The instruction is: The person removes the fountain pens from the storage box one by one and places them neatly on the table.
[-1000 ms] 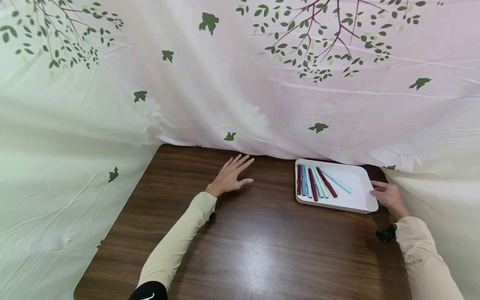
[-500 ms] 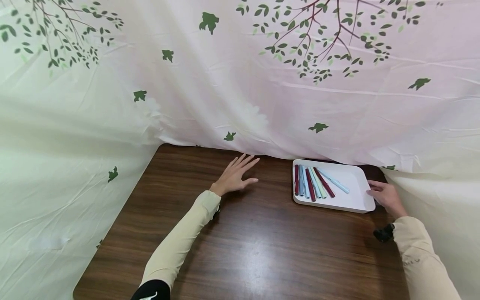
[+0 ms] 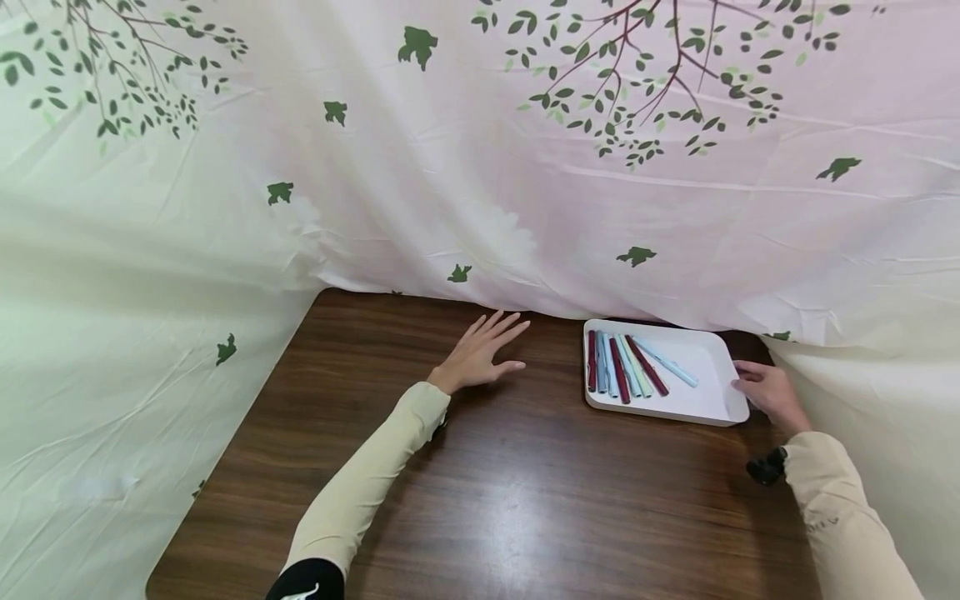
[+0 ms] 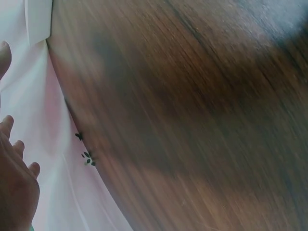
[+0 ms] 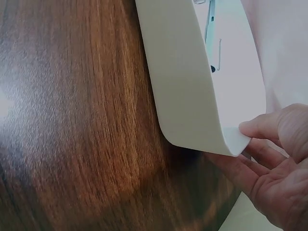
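A white rectangular tray (image 3: 708,408) lies near the table's back edge, right of centre. In it is a row of several slim pens (image 3: 618,367), dark red, grey-blue, light blue and pale green, with one light blue pen slanting apart from the row. My right hand (image 3: 772,396) grips the tray's right end. The right wrist view shows the thumb (image 5: 260,127) over the inside of the wall and the other fingers outside and below it. Left of the tray, my left hand (image 3: 478,358) is spread flat over the table, holding nothing, its fingers pointing toward the back edge.
The dark wooden table (image 3: 525,483) has a glossy reflection near its front. A pale cloth curtain (image 3: 480,167) with printed leaves and birds hangs right behind it and along both sides. Each wrist carries a dark device, the right one (image 3: 767,467) plainly visible.
The tray has shifted slightly to the left with my right hand on it, pens included. My left hand has drifted a little to the right, still spread.
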Motion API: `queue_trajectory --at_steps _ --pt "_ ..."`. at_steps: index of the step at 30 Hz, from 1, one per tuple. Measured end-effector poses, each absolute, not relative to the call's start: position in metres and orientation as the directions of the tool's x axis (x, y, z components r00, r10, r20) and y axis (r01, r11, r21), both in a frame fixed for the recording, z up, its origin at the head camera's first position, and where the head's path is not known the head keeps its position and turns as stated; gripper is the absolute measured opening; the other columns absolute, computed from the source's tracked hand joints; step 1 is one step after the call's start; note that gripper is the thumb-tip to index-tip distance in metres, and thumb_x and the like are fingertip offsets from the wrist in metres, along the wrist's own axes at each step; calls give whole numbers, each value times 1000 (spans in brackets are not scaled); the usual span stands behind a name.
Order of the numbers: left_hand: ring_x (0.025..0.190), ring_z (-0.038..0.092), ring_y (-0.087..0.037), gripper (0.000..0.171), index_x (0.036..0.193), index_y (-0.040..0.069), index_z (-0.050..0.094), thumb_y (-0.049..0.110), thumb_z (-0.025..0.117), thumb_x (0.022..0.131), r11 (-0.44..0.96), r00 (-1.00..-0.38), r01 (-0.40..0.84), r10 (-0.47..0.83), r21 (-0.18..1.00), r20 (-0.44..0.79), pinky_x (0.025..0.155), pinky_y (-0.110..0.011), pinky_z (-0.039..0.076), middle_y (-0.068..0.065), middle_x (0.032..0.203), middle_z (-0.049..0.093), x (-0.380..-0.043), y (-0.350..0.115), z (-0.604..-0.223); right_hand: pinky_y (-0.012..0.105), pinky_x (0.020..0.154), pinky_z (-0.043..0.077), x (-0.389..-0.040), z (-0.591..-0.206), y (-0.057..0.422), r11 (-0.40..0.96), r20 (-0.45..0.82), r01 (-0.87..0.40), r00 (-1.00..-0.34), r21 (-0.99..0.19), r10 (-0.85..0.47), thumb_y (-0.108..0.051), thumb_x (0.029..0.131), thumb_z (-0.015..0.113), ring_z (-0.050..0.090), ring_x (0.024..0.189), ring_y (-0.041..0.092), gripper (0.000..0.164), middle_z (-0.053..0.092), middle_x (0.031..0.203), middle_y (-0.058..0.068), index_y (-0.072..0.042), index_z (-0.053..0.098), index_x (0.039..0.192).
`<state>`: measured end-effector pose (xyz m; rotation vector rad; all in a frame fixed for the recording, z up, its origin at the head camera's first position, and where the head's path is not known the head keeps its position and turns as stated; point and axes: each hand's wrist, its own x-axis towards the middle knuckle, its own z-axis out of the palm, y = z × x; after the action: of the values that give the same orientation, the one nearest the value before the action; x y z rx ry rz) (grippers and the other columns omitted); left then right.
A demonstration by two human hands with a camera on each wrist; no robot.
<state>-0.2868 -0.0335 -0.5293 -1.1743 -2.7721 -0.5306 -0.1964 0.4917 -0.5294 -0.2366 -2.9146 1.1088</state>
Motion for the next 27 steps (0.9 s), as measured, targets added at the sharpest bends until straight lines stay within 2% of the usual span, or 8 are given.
queue_trajectory --at_steps 4,9,15,22,27 --pt "153 16 -31 76 158 30 17 61 48 95 647 -702 711 681 277 209 124 -50 11 4 165 17 -287 -31 -530 27 54 53 -199 -529 491 731 -89 152 -988 -666 124 -3 92 56 56 66 1 50 58 109 43 19 43 135" --pt "153 15 -30 76 158 30 17 60 49 95 647 -703 710 679 279 211 124 -51 11 3 165 17 -288 -29 -532 30 61 56 -203 -525 493 711 -211 204 -974 -673 79 -6 95 53 60 78 6 58 46 125 47 18 30 142" --pt "153 15 -28 77 158 29 17 59 51 95 653 -713 699 667 293 214 123 -51 13 2 165 18 -286 -23 -533 36 66 58 -207 -522 494 709 -267 223 -962 -669 51 -7 95 51 62 84 17 61 42 127 47 18 25 144" --pt "152 19 -29 79 158 30 16 62 49 94 650 -715 696 664 305 217 123 -51 17 2 165 19 -285 -13 -533 37 67 59 -207 -520 491 691 -282 228 -959 -686 36 -6 96 51 63 84 12 61 40 131 47 18 24 145" --pt "152 20 -29 79 158 30 16 61 50 94 645 -715 695 666 317 214 123 -50 18 0 165 21 -283 -10 -533 41 72 60 -209 -520 488 691 -321 277 -945 -667 69 -6 96 51 62 100 33 63 32 138 48 15 21 147"
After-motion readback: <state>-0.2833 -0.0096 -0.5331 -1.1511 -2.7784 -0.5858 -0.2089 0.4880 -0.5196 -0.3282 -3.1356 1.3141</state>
